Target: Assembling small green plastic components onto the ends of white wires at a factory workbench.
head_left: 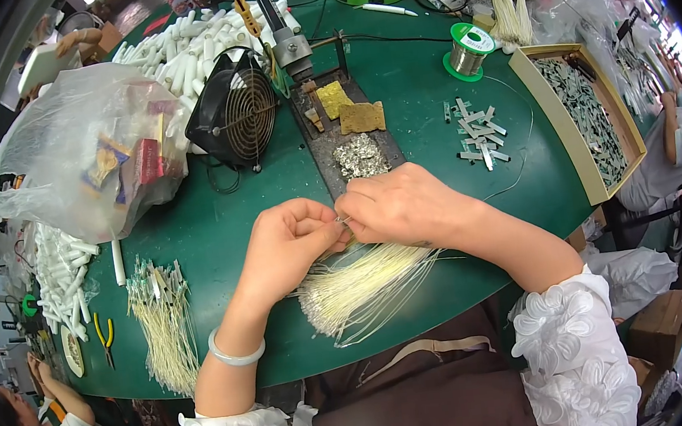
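My left hand [294, 236] and my right hand [405, 204] meet in front of me, fingertips pinched together. Between them shows a thin wire [343, 220]; its ends are hidden by the fingers. Just below both hands lies a thick bundle of pale yellow wires [358, 294] near the table's front edge. Beyond the fingers, on a dark metal base plate [316, 145], sits a heap of silvery solder scraps [361, 157]. Two yellowish sponge pads [362, 118] rest further back on that plate, under a clamped soldering tool [291, 50].
A black fan [240, 111] and a plastic bag [86, 157] stand left. Finished-looking wires with small boards [161, 315] and yellow-handled pliers [106, 341] lie nearer. To the right are a solder spool [469, 51], small strips [480, 132] and a cardboard tray [595, 178]. Other people sit nearby.
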Motion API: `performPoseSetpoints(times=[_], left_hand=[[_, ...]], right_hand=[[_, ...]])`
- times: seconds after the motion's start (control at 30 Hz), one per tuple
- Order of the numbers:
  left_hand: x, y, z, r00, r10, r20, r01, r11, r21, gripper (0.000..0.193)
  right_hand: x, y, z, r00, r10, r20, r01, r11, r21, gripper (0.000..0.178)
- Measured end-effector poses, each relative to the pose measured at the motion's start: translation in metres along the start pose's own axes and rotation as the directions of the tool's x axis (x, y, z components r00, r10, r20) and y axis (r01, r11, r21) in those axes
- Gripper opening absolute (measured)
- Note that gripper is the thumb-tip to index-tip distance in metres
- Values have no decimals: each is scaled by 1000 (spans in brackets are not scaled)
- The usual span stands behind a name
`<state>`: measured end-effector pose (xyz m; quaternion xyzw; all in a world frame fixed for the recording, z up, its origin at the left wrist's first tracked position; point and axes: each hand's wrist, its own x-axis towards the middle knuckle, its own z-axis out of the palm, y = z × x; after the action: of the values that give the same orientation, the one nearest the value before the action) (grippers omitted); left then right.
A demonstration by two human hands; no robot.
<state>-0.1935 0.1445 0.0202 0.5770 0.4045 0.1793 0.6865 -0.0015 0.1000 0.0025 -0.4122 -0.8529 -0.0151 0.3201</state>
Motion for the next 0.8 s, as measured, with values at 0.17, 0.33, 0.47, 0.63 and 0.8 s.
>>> performPoseSetpoints(times=[0.17,0.33,0.47,0.63,0.8], left_hand=[[0,-5,2,996,56,-73,-58,998,-24,6],[1,-8,2,989,96,-112,-97,995,-10,4],[3,-7,4,986,112,-121,-115,993,-13,4],[3,-5,8,979,130,-155,-123,991,53,4],[10,-6,8,971,171,-164,-145,977,155,4]], right_hand=[[4,-3,-12,965,253,66,-261,936,236,12],[9,-2,-21,723,532,440,-690,574,441,12],[6,-1,-10,712,551,435,-683,400,611,18],[6,0,-7,718,532,449,-681,400,614,13],[7,3,-8,711,540,449,-683,380,624,13]])
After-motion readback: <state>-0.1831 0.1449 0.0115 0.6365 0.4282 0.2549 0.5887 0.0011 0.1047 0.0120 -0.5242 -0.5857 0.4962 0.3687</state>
